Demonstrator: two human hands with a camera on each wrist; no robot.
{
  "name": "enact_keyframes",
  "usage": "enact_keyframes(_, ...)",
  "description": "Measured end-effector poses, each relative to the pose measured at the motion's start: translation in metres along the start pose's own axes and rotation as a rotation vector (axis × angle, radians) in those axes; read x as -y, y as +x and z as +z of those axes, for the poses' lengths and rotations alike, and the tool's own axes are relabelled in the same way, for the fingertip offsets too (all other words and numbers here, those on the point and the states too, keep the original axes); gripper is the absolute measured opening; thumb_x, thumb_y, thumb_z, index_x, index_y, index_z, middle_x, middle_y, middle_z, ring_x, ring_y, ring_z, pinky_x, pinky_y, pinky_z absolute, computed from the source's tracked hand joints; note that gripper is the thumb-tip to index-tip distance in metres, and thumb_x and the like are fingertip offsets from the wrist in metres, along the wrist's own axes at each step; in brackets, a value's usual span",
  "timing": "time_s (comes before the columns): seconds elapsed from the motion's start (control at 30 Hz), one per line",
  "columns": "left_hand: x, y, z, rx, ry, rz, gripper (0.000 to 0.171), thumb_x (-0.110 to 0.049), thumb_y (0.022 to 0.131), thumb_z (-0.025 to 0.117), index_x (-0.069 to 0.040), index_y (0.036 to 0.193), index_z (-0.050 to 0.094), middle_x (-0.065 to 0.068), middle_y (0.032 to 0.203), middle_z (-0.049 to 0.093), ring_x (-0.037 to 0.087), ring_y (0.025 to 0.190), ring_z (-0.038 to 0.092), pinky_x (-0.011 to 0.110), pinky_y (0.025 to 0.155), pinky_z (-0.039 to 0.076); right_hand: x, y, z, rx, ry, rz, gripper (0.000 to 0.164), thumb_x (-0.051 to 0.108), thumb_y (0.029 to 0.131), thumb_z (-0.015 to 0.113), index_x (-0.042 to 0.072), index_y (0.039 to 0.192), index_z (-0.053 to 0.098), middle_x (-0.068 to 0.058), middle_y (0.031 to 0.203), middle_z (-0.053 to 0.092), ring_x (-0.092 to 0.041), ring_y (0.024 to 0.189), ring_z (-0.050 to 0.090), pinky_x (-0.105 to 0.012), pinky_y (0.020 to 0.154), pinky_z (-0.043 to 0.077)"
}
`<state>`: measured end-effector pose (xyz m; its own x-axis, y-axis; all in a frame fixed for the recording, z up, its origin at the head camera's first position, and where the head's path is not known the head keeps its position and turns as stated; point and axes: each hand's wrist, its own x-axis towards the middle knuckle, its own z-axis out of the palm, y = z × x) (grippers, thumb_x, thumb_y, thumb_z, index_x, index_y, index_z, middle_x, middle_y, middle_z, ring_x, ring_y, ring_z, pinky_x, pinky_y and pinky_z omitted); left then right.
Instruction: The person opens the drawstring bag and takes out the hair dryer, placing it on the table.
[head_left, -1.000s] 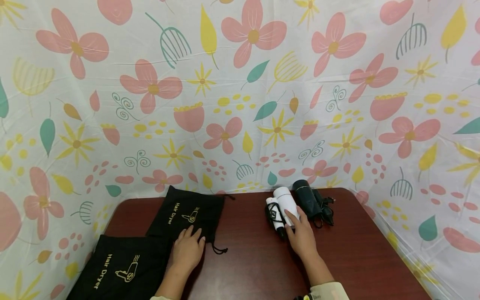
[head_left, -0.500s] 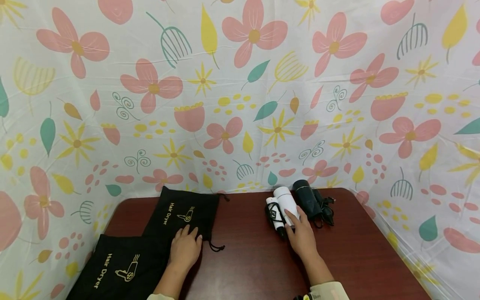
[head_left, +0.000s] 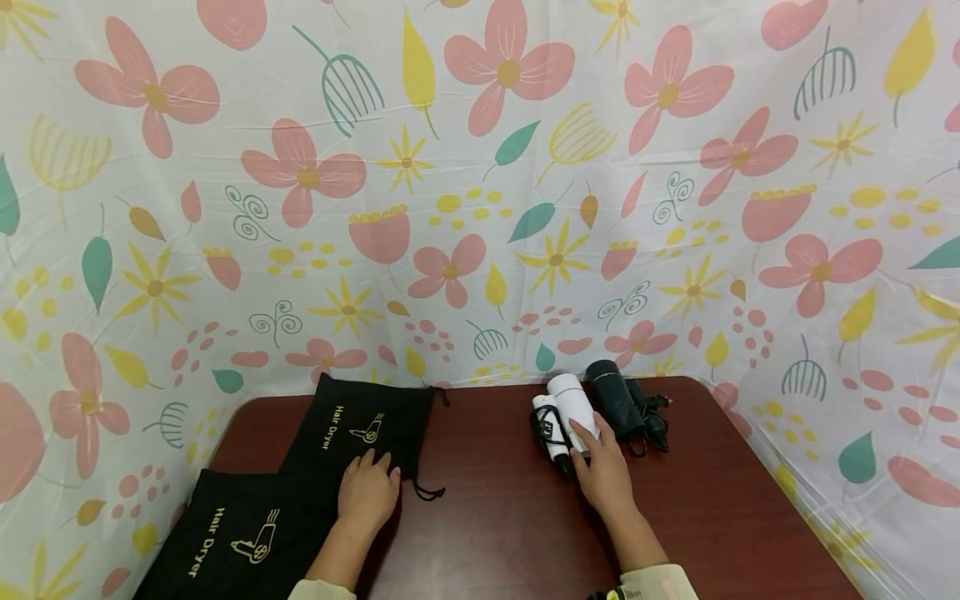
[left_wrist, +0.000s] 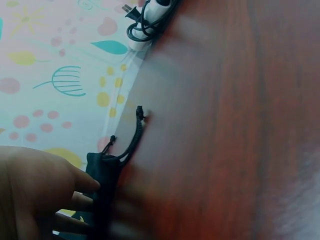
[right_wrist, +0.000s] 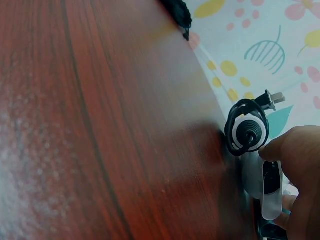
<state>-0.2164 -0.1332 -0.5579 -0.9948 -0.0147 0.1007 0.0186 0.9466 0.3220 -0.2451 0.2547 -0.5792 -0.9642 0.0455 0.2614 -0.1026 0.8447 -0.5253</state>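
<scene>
My left hand [head_left: 369,492] lies with its fingers outstretched on the lower edge of the farther black drawstring bag [head_left: 408,417], which carries a gold "Hair Dryer" print. A second black drawstring bag [head_left: 277,500] with the same print is nearer, left of that forearm. In the left wrist view, fingers [left_wrist: 82,180] touch the bag near its cord end. Over at the right, my right hand [head_left: 603,475] holds a white hair dryer [head_left: 572,404] from above, thumb and fingers on either side of its body. A black cord [right_wrist: 232,125] is wound round its handle [head_left: 550,427].
A dark hair dryer [head_left: 613,398] with its black cord [head_left: 654,425] lies just right of the white one. Both stand near the far edge of the reddish-brown table [head_left: 487,517]. A floral curtain [head_left: 465,325] rises behind and along both sides.
My left hand has slid the farther bag a little to the left, closer over the nearer bag. My right hand and both hair dryers have stayed in place.
</scene>
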Motion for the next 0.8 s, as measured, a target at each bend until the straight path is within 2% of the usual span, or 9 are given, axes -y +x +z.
enact_keyframes(0.17,0.000,0.009,-0.006,-0.002,0.058,0.049,0.036,-0.024,0.098,0.061,0.002,0.121,0.070,0.024,0.126,0.067,0.040,0.124,0.057,0.050,0.109,0.044,0.000,0.000,0.000,-0.004,0.000,-0.001,0.051,0.016,0.099,0.064,0.018,0.148,0.052,-0.020,0.164,0.026,-0.049,0.140,0.041,-0.064,0.099,0.046)
enact_keyframes(0.27,0.004,0.016,-0.007,-0.007,0.015,0.039,0.037,-0.025,0.098,0.062,0.003,0.120,0.069,0.027,0.126,0.065,0.043,0.125,0.055,0.053,0.108,0.045,0.000,0.000,0.000,-0.003,-0.005,0.000,0.051,0.016,0.099,0.064,0.018,0.148,0.052,-0.020,0.164,0.026,-0.049,0.140,0.041,-0.064,0.098,0.047)
enact_keyframes(0.43,0.017,0.027,-0.004,-0.022,-0.083,0.006,0.042,-0.026,0.099,0.062,0.000,0.132,0.064,0.030,0.135,0.056,0.047,0.132,0.048,0.059,0.104,0.046,0.001,0.002,-0.001,-0.002,-0.008,0.003,0.051,0.016,0.099,0.064,0.018,0.149,0.052,-0.020,0.164,0.026,-0.049,0.140,0.042,-0.064,0.098,0.047)
enact_keyframes(0.67,0.035,0.037,-0.002,-0.082,-0.095,0.027,0.041,-0.025,0.098,0.065,-0.002,0.131,0.065,0.024,0.125,0.057,0.044,0.122,0.053,0.059,0.101,0.046,0.002,0.003,-0.001,-0.009,-0.015,0.005,0.051,0.016,0.098,0.065,0.018,0.148,0.053,-0.021,0.163,0.026,-0.048,0.140,0.042,-0.064,0.099,0.047)
enact_keyframes(0.8,0.040,0.041,-0.004,-0.069,-0.089,0.029,0.043,-0.027,0.098,0.065,-0.001,0.132,0.064,0.026,0.133,0.054,0.046,0.128,0.050,0.062,0.103,0.044,0.002,0.004,-0.001,-0.020,-0.015,-0.007,0.050,0.015,0.098,0.065,0.017,0.147,0.054,-0.022,0.163,0.028,-0.049,0.140,0.042,-0.063,0.099,0.047)
